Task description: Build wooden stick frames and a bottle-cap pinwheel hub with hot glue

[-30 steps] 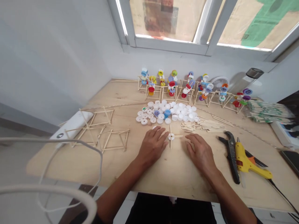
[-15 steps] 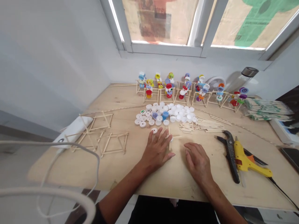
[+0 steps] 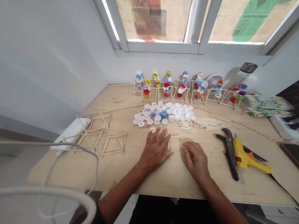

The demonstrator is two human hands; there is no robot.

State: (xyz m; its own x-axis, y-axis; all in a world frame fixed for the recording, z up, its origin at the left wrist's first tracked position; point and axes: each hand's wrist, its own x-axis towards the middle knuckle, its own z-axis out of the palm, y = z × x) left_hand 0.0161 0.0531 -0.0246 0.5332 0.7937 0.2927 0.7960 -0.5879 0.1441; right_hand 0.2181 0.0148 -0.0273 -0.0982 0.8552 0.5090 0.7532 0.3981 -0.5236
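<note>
My left hand [image 3: 154, 150] lies palm down on the table with its fingers spread, partly over a cross of thin wooden sticks [image 3: 168, 144]. A white bottle cap [image 3: 170, 138] shows at the middle of that cross, half covered by my fingers. Just beyond my left fingertips is a single white cap with a hole [image 3: 152, 130]. To the right of the cross, my right hand [image 3: 197, 160] rests on its side, fingers loosely bent and thumb apart, with nothing visible in it. A pile of mostly white caps [image 3: 177, 109] lies ahead of both hands.
Cut sticks [image 3: 207, 122] lie beyond my right hand. Pliers-like black cutters [image 3: 230, 155] and a yellow glue gun [image 3: 245, 158] are at the right. Stick frames [image 3: 113, 144] stand left. Along the back are several cap wheels on frames [image 3: 167, 90]. A white cable [image 3: 97, 168] loops at left.
The whole view has shifted slightly. Both hands keep their places on the table beside the stick cross.
</note>
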